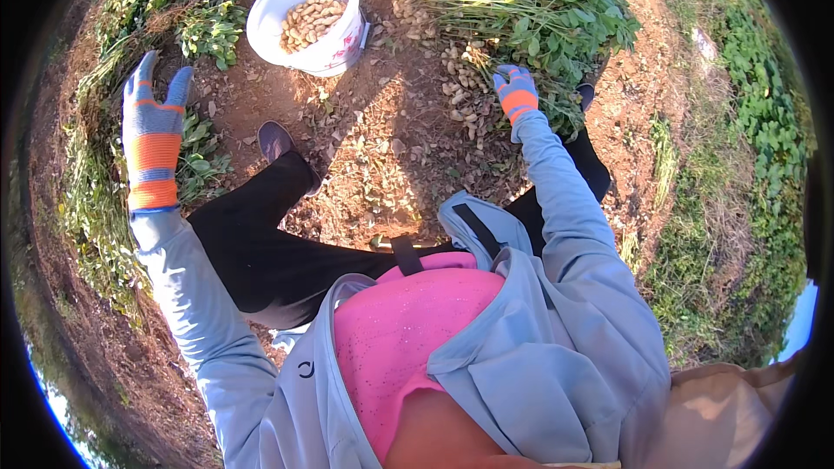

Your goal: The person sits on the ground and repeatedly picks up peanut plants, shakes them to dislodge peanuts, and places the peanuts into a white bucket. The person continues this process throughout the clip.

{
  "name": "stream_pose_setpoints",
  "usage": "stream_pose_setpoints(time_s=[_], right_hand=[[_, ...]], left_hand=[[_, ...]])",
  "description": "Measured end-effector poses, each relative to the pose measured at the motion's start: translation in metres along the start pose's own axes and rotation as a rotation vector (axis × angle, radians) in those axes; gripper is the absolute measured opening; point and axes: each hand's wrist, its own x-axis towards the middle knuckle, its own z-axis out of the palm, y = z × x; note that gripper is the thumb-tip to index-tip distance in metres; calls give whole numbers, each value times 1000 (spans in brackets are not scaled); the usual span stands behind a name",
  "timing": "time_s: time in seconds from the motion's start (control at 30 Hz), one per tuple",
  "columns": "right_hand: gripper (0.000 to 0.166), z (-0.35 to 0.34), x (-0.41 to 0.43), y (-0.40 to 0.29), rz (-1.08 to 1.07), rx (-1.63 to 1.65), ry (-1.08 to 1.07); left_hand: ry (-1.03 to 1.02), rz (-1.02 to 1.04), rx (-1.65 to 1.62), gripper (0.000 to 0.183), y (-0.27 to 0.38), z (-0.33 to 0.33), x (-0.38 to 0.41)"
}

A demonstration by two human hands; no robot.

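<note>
My left hand (156, 133), in a grey and orange striped work glove, is raised at the left with thumb and fingers apart and nothing in it. Beneath and beside it lie pulled plants with green leaves (202, 150). My right hand (518, 91), gloved the same way, reaches to the near edge of a heap of peanut plants (541, 13). Its fingertips meet the stems and pods there; whether they grip any is hidden. Peanut pods (461, 88) hang in clusters on the roots just left of this hand. A white plastic bucket (260, 32) holds loose picked peanuts (313, 23).
The bucket stands on dry reddish soil (241, 101) beyond my left shoe (277, 141). Dry leaves litter the ground between my legs. A plant row (98, 228) runs along the left. Grass and green vines (769, 137) border the right side.
</note>
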Motion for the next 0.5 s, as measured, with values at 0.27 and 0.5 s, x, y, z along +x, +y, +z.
stream_pose_setpoints(time_s=[0.27,0.5], right_hand=[[87,18,41,-5,152,-490,-428],[71,-9,52,-34,57,-193,-628]], left_hand=[[-589,173,-193,51,105,107,-62],[-675,179,-262,54,124,124,-63]])
